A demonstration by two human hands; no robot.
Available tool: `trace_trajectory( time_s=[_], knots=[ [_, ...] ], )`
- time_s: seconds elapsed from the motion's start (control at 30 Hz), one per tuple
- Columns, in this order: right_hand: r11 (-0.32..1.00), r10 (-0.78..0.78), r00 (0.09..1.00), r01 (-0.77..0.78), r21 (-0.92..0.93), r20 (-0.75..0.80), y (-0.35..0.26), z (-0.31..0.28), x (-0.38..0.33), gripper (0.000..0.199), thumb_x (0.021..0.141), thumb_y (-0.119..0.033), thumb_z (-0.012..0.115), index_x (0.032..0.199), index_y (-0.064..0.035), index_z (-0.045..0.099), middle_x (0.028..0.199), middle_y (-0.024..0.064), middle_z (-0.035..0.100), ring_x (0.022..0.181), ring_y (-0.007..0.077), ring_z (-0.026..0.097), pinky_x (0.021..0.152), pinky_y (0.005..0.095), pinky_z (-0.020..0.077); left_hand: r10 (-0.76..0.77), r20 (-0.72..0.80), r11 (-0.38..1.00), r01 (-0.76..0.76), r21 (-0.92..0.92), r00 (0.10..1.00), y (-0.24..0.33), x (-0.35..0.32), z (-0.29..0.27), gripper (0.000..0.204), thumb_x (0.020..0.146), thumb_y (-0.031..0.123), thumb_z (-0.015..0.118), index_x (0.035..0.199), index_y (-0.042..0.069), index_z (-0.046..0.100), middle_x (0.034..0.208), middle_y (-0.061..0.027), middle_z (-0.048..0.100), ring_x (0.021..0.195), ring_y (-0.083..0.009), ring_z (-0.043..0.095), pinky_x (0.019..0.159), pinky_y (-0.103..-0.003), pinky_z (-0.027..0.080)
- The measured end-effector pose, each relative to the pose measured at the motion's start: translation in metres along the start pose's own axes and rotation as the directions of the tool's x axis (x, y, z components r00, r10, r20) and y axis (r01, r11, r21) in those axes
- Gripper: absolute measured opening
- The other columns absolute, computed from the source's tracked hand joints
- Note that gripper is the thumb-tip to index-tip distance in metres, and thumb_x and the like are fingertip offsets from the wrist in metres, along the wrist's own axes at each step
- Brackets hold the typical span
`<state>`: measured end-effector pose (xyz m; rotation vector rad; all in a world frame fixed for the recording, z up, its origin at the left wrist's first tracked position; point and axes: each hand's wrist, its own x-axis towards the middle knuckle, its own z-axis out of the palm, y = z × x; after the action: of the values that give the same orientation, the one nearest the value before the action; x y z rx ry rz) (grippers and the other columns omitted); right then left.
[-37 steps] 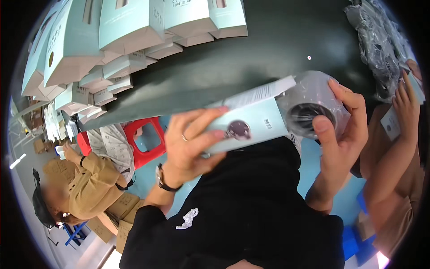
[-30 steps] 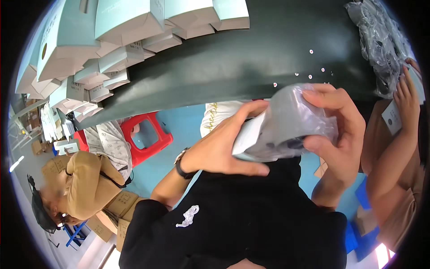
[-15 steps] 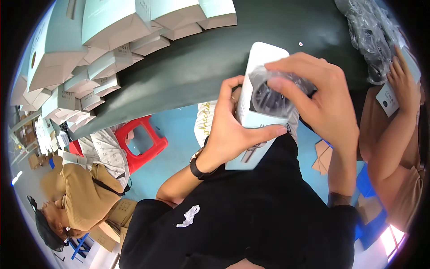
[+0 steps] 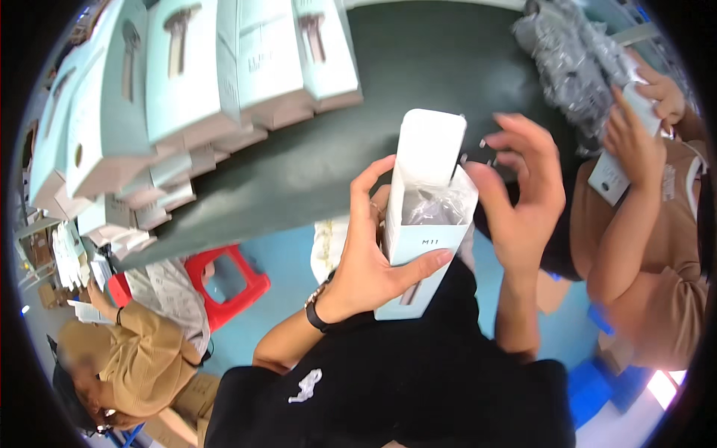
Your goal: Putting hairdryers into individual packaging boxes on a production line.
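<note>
A tall narrow white carton (image 4: 426,257) stands tilted in front of me, its top flap (image 4: 432,145) folded up and back. My left hand (image 4: 366,261) wraps around its left side, with the thumb across the printed front. Inside the carton's mouth lies something in clear crinkled plastic wrap (image 4: 437,207); what is wrapped cannot be made out. Just right of the opening, my right hand (image 4: 523,194) is held with its fingers apart and nothing in them, slightly blurred.
Stacked white cartons (image 4: 194,67) fill the left of the dark green table (image 4: 299,157). Plastic-wrapped items (image 4: 571,67) pile at the far right, where a co-worker's hand (image 4: 635,142) holds another carton (image 4: 609,179). A red stool (image 4: 224,287) stands on the blue floor; another person sits at left.
The plastic-wrapped item has gone down into the carton. My right hand has let go of it and moved off to the right. The view has shifted, showing more of the stacked cartons.
</note>
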<state>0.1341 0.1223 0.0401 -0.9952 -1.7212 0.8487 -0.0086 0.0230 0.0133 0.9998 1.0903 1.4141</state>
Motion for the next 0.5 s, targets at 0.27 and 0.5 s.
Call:
trace_trajectory(
  time_s=[0.27, 0.5],
  knots=[
    [0.992, 0.123, 0.965, -0.115, 0.048, -0.232, 0.057, -0.021, -0.008, 0.030, 0.091, -0.012, 0.057, 0.118, 0.0000, 0.053, 0.120, 0.0110, 0.055, 0.105, 0.0180, 0.053, 0.090, 0.0297, 0.0418, 0.233, -0.145, 0.972, -0.229, 0.044, 0.962, -0.030, 0.170, 0.049, 0.080, 0.076, 0.013, 0.072, 0.138, -0.001, 0.023, 0.128, -0.0259, 0.045, 0.115, -0.0345, 0.052, 0.098, -0.045, 0.042],
    [0.604, -0.257, 0.915, -0.099, -0.791, -0.311, 0.109, -0.041, 0.047, 0.028, 0.082, -0.019, 0.067, 0.109, -0.0102, 0.061, 0.122, 0.0119, 0.052, 0.117, 0.0321, 0.048, 0.094, 0.0452, 0.0368, 0.517, -0.182, 0.725, -0.315, 0.612, 0.836, -0.038, 0.166, 0.034, 0.055, 0.080, 0.012, 0.067, 0.129, -0.002, 0.045, 0.139, -0.0309, 0.036, 0.133, -0.0444, 0.030, 0.108, -0.045, 0.028]
  ],
)
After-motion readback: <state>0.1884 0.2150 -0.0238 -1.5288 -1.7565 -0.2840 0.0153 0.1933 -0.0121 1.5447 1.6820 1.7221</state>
